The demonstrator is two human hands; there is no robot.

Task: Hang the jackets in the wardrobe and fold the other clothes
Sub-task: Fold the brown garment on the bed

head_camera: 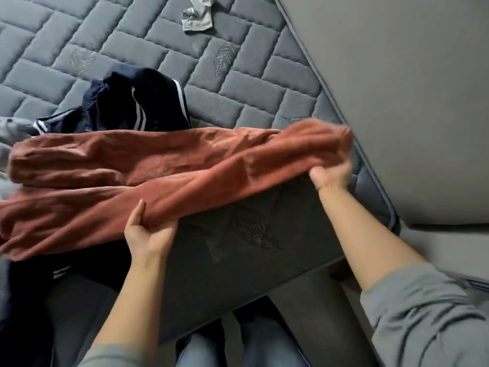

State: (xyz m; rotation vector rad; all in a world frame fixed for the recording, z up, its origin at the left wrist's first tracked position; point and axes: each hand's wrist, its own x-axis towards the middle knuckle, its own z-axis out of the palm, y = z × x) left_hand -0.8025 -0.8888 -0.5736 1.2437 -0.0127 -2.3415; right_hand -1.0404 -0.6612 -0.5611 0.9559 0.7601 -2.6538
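A rust-brown garment, long and doubled over, stretches across the near part of the grey quilted mattress. My left hand grips its near edge at the middle. My right hand is closed on its right end, which is lifted slightly off the mattress and blurred. Behind the brown garment lies a crumpled navy garment with white stripes. More dark navy fabric lies at the lower left, partly under the brown one.
A small grey-white cloth lies at the far end of the mattress. A light grey piece of clothing shows at the left edge. A plain grey wall or panel borders the mattress on the right.
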